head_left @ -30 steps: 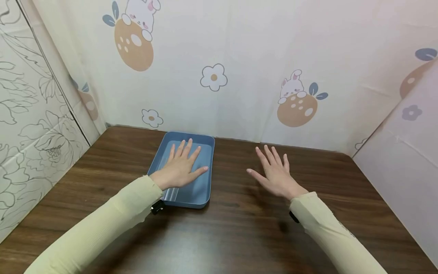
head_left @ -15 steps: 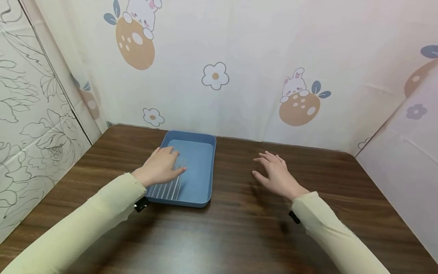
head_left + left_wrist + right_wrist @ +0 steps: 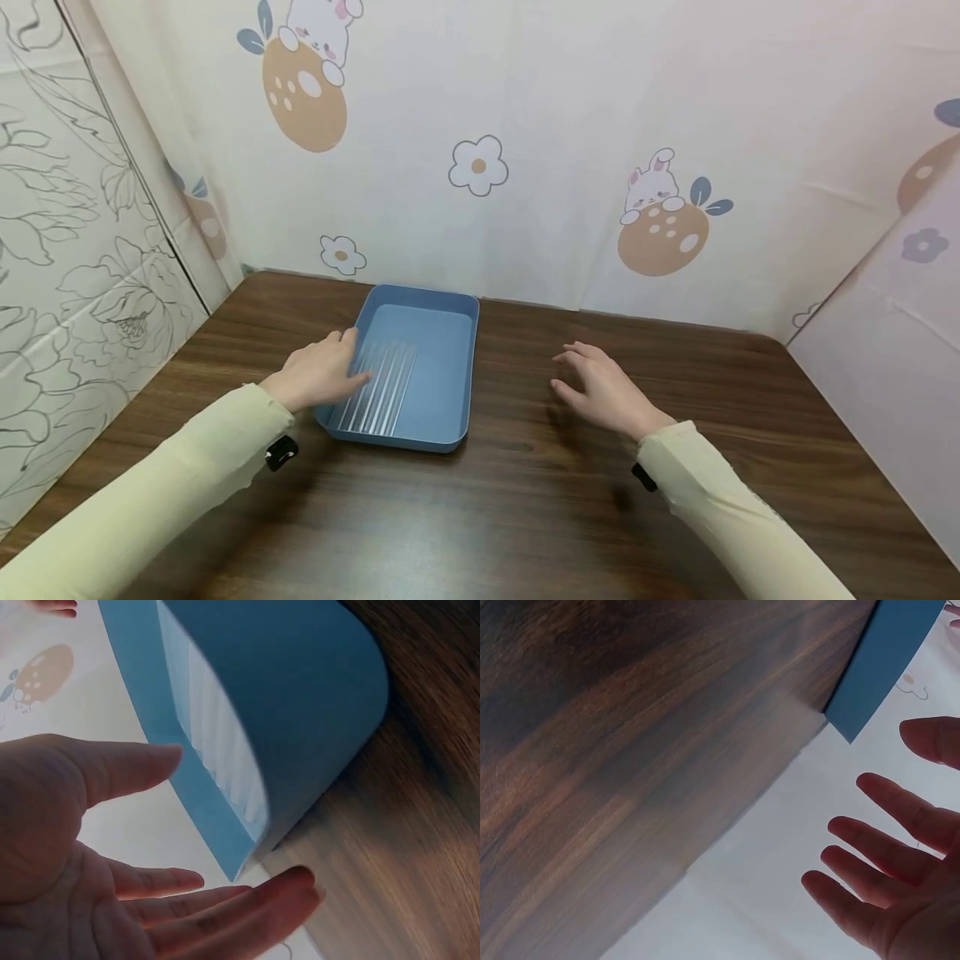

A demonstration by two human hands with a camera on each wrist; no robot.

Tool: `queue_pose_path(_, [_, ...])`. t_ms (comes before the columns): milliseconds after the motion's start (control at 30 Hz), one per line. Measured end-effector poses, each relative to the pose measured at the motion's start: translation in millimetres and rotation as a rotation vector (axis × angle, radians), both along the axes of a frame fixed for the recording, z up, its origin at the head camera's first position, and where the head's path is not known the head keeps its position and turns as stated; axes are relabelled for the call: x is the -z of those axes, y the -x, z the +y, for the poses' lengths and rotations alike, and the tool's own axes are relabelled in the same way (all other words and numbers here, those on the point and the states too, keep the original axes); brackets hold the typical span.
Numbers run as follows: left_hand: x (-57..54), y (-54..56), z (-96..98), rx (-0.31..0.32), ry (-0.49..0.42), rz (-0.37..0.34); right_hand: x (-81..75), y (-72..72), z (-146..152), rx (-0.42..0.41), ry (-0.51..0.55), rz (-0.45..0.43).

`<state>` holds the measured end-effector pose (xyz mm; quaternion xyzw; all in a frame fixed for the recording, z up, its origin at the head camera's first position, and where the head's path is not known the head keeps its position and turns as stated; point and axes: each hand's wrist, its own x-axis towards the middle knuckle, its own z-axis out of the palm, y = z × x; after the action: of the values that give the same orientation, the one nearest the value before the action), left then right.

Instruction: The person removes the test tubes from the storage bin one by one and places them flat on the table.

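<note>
A blue rectangular tray (image 3: 438, 375) lies on the brown table, left of centre. In its left half are several clear, tube-like strips (image 3: 382, 387) lying side by side lengthwise. My left hand (image 3: 318, 371) is at the tray's left rim, thumb spread from the fingers, holding nothing. In the left wrist view, the thumb (image 3: 142, 769) overlaps the tray wall (image 3: 315, 682) and the other fingers reach toward its corner. My right hand (image 3: 603, 392) hovers palm down over the table, to the right of the tray, fingers loosely bent and nothing in them.
The wood-grain table (image 3: 480, 517) runs back to a pale curtain (image 3: 547, 167) printed with rabbits and flowers. Similar sheets stand at the left and right sides. Each wrist has a small black device (image 3: 281, 452) strapped beneath the sleeve.
My left hand has moved left from above the tray to its left rim, uncovering the clear strips. The right hand's spread fingers have relaxed and bent. The view has shifted slightly.
</note>
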<state>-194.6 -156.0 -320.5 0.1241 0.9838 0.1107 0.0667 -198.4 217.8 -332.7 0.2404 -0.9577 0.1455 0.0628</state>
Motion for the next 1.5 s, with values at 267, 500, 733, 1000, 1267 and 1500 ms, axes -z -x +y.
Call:
queue_pose_path(267, [3.3,8.2,-10.6,-0.007,-0.066,-0.080,2.7,2.0,-3,-0.027,-0.005,-0.005])
queue_pose_path(500, [2.9,14.0,-16.8,-0.026,-0.152,-0.165,1.2,2.3,-8,-0.063,-0.017,0.001])
queue_pose_path(733, [3.3,16.0,-17.8,-0.005,-0.191,-0.195,-5.0,3.6,-19,-0.072,-0.030,-0.039])
queue_pose_path(1000, [0.4,17.5,-12.5,-0.010,-0.137,-0.251,-13.5,7.8,-34,-0.097,-0.018,-0.083])
queue_pose_path(1267, [-1.9,19.5,-11.1,-0.010,-0.111,-0.271,-22.9,12.3,-54,-0.097,0.000,-0.130])
queue_pose_path(1500, [-3.2,20.9,-8.9,-0.012,-0.110,-0.280,-28.8,12.8,-72,-0.108,-0.005,-0.133])
